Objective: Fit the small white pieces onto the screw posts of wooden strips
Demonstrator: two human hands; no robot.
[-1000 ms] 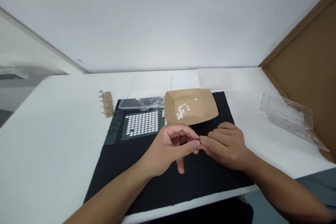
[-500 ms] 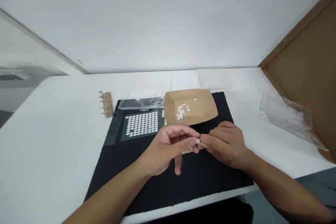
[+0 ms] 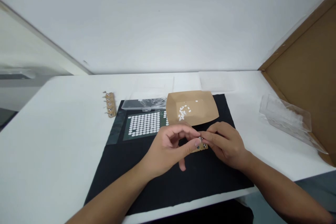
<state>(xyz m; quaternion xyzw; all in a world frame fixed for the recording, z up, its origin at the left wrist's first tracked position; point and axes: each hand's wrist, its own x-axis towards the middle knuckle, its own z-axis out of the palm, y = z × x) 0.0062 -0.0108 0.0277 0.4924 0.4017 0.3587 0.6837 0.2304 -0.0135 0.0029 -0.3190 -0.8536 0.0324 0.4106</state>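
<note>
Over the black mat (image 3: 170,192), my left hand (image 3: 169,150) pinches a small silvery metal piece (image 3: 200,139) between thumb and forefinger, its other fingers loosely curled. My right hand (image 3: 227,143) has closed fingertips on the same piece from the right. Fingers hide most of it, so its exact kind does not show. Just beneath my fingertips, a tan block (image 3: 201,147) with shiny metal bits is partly covered. Behind my hands, a brown paper tray (image 3: 207,108) holds several small white oval pieces (image 3: 182,112).
A dark green sheet (image 3: 126,133) carries rows of white ovals. Behind it lies a clear case (image 3: 128,105) with transparent slivers. A tan block with metal clips (image 3: 110,105) stands left. Clear plastic boxes (image 3: 286,115) lie right, by a brown cardboard panel (image 3: 307,66).
My right fingers have shifted slightly, and more of the tan block with its metal bits shows beneath them. Both hands still meet at the small metal piece. The view has moved a little.
</note>
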